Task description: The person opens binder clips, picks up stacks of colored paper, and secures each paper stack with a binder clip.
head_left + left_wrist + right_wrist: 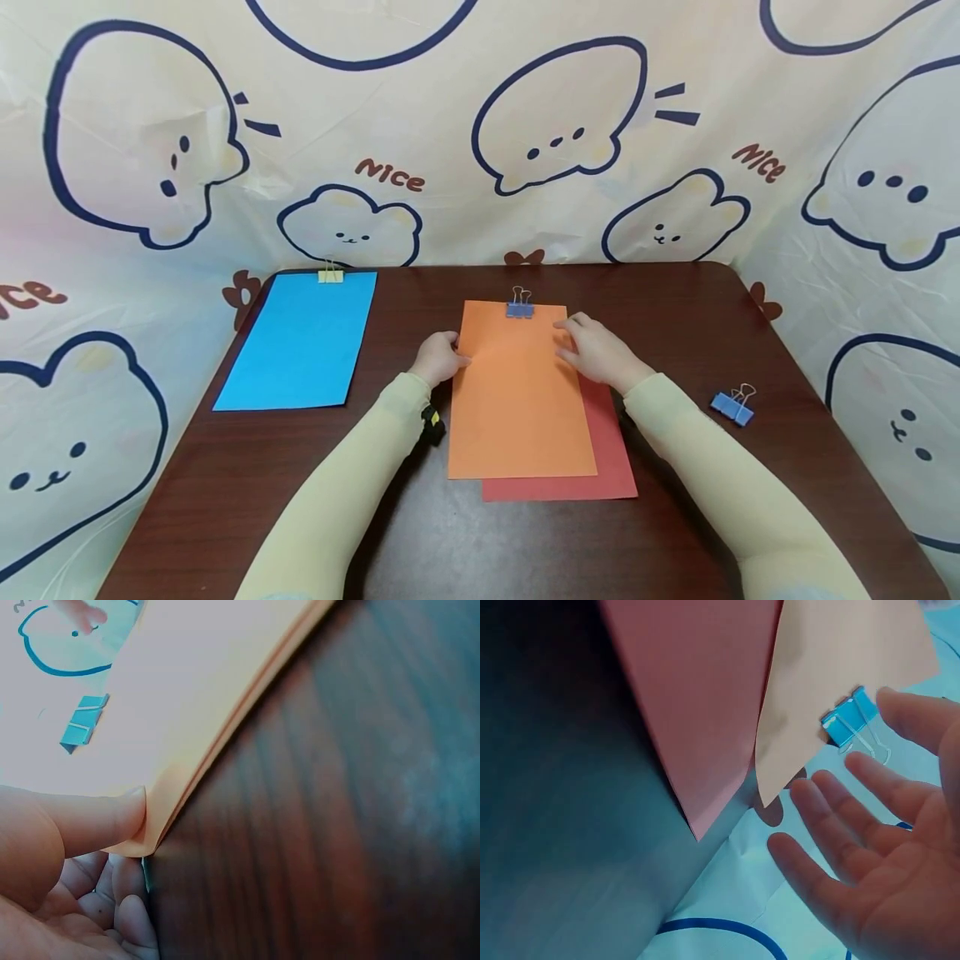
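A stack of orange paper (517, 400) lies at the middle of the table, with a blue binder clip (520, 309) on its top edge. My left hand (438, 358) pinches the stack's left edge; in the left wrist view the thumb (112, 821) presses on top and the other fingers are curled underneath. On the opposite side, my right hand (596, 350) is spread, fingertips close to the orange right edge and nothing in its grasp. A red sheet (611, 450) lies partly under the orange paper, showing at the right and bottom.
Blue paper (300, 342) with a pale yellow binder clip (331, 275) on its top edge lies at the table's back left. Another blue binder clip (732, 406) rests to the right. A cartoon-printed curtain (450, 225) surrounds the back and sides of the dark wooden table (517, 542).
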A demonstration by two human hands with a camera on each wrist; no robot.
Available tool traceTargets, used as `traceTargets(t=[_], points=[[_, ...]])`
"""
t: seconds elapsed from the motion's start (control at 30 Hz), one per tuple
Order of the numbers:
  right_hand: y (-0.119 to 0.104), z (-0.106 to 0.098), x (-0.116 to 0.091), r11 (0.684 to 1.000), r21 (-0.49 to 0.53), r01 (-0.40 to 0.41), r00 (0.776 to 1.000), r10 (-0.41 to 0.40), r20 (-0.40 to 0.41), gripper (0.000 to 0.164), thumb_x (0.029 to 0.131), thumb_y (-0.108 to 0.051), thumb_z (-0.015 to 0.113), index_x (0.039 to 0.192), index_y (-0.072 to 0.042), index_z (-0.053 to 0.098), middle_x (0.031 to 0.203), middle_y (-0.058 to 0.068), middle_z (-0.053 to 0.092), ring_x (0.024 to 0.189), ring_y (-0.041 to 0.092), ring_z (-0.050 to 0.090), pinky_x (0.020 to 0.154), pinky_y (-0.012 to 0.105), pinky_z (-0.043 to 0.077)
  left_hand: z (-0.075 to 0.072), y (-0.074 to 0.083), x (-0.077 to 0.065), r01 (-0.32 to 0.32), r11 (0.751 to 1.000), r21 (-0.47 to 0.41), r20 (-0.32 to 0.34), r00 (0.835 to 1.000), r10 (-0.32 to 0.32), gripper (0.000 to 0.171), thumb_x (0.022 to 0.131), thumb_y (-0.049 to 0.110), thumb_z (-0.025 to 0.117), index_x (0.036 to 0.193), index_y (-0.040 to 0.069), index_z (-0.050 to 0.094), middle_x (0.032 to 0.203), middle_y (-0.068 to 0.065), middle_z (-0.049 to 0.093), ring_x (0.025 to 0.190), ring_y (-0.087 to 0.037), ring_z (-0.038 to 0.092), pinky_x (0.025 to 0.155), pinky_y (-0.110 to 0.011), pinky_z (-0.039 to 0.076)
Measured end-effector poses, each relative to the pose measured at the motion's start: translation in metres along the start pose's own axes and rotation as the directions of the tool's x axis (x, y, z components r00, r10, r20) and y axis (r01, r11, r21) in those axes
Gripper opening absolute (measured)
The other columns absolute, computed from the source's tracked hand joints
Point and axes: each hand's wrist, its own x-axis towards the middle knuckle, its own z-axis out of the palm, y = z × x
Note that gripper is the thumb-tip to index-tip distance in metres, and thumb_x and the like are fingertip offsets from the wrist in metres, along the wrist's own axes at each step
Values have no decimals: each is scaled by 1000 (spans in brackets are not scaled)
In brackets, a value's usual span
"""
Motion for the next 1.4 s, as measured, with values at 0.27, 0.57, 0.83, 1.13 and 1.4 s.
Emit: traceTargets(t=[0.27, 0.57, 0.83, 1.13, 1.4], points=[[-5, 2, -23, 999, -44, -18, 997, 21, 71, 56, 97, -30, 74, 143, -2, 57, 143, 23, 52, 130, 39, 54, 111, 52, 46, -2, -2, -3, -10, 1000, 1, -9, 1000, 10, 19, 94, 11, 76, 103, 2, 63, 88, -10, 58, 78, -24, 56, 67, -30, 46], [-5, 8, -39, 998, -56, 10, 992, -3, 127, 60, 94, -30, 77, 141, 1, 57, 138, 20, 53, 119, 33, 57, 107, 49, 50, -2, -4, -2, -7, 1000, 5, -8, 1000, 7, 18, 94, 11, 76, 102, 2, 63, 91, -12, 62, 77, -23, 58, 68, -31, 51], [-3, 10, -45, 999, -54, 9, 988, -1, 152, 60, 92, -30, 79, 140, 0, 57, 139, 20, 52, 121, 34, 56, 108, 49, 50, -1, -3, -2, -9, 1000, 18, -19, 1000, 10, 19, 93, 11, 77, 102, 1, 63, 90, -12, 64, 76, -23, 59, 69, -32, 53], [-3, 11, -48, 998, -54, -18, 982, 28, 187, 64, 90, -29, 81, 142, 1, 56, 143, 22, 51, 124, 35, 54, 108, 49, 50, 2, -2, -2, 0, 1000, 20, -40, 999, 0, 21, 91, 11, 79, 100, 3, 61, 87, -11, 61, 76, -24, 58, 68, -31, 51], [-2, 12, -50, 998, -59, -6, 983, 17, 185, 64, 90, -29, 81, 141, 2, 57, 145, 22, 49, 128, 36, 52, 109, 49, 49, 3, -1, -4, 3, 1000, 9, -51, 999, -3, 31, 91, 11, 79, 114, 2, 61, 96, -14, 65, 78, -24, 60, 73, -35, 55]])
